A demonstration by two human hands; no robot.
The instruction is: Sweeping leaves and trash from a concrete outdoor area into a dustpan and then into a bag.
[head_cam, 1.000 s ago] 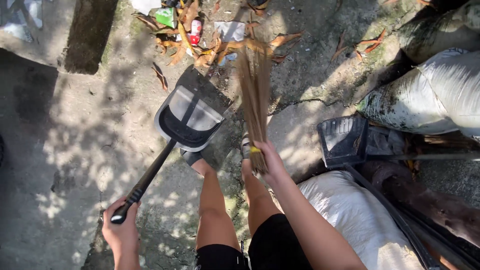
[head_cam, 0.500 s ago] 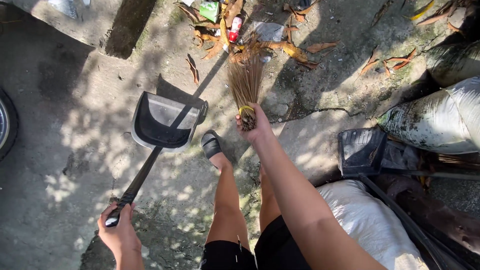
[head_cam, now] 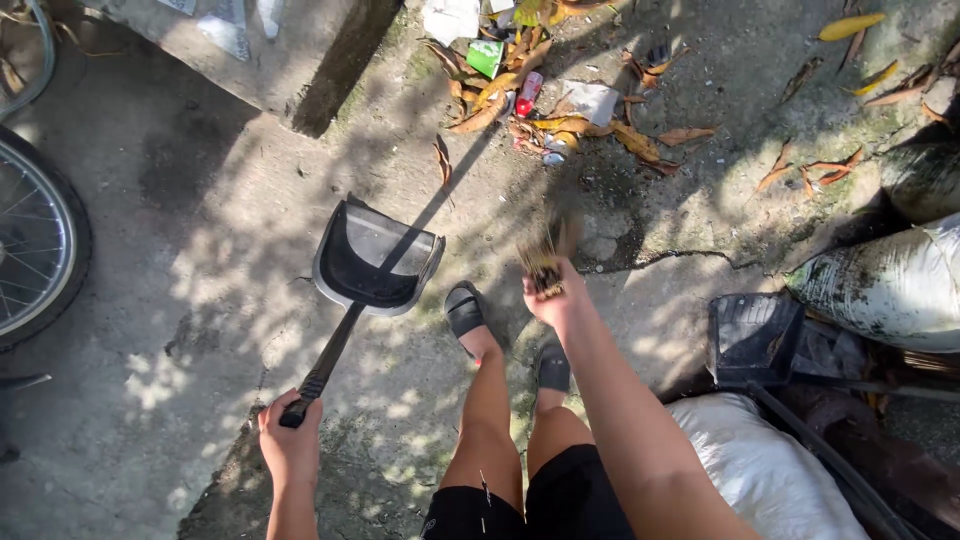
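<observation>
My left hand [head_cam: 290,447] grips the end of a long black handle of a dark dustpan [head_cam: 372,260], whose scoop rests on the concrete ahead of my feet. My right hand [head_cam: 555,297] holds the bound end of a stick broom [head_cam: 548,255], which is blurred in motion and points toward a litter pile [head_cam: 540,95] of dry leaves, a green carton, a red can and paper scraps. My sandalled feet stand between the dustpan and the broom.
A bicycle wheel [head_cam: 35,240] stands at the left edge. A concrete slab [head_cam: 250,50] lies at the top left. White sacks [head_cam: 880,285] and another black dustpan [head_cam: 752,338] crowd the right side. More dry leaves [head_cam: 810,170] lie scattered at upper right.
The view has shifted forward and left, bringing the bicycle wheel into sight. My right hand has swung the broom, its bristles now blurred. The dustpan stays in my left hand's grip.
</observation>
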